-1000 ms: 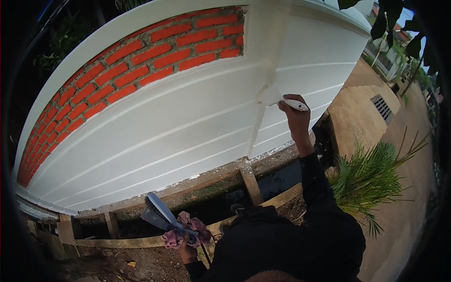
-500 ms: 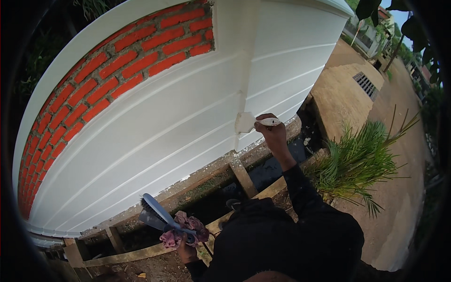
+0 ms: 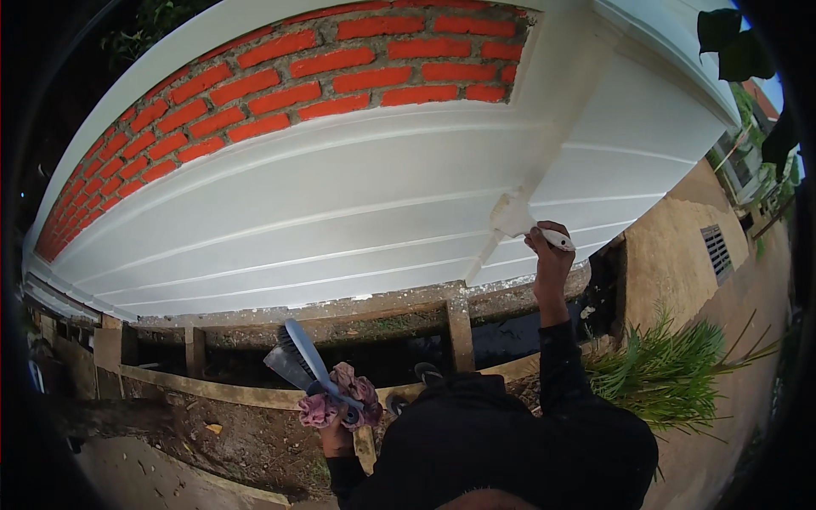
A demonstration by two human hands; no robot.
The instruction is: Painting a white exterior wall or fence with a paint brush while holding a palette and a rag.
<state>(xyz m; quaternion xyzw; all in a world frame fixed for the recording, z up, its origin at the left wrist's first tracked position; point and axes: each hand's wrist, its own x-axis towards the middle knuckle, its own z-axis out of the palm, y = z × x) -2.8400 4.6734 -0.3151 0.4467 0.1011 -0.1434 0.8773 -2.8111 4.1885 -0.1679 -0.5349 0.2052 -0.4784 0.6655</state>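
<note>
My right hand (image 3: 551, 263) is closed around the pale handle of a wide paintbrush (image 3: 512, 216). Its whitish bristles rest against the lower part of a raised strip where two faces of the white wall (image 3: 357, 234) meet. Lower down, my left hand (image 3: 337, 439) grips several things bunched together. Among them are a blue-handled scrubbing brush (image 3: 309, 357) with dark bristles and a crumpled pinkish rag (image 3: 317, 410). A flat, greyish, scraper-like blade (image 3: 286, 371) sticks out beside the brush; its handle is hidden.
Orange painted bricks (image 3: 331, 62) fill the wall's upper panel. Below the wall runs a dark water channel (image 3: 506, 342), crossed by a concrete strut (image 3: 460, 331) and edged by a concrete kerb (image 3: 221, 392). A leafy green plant (image 3: 663, 374) and a drain grate (image 3: 716, 252) lie to the right.
My view has swung left, so the wall and both hands appear shifted. The paintbrush stays at the corner strip, its bristles now tilted up to the left. My left hand keeps its bundle.
</note>
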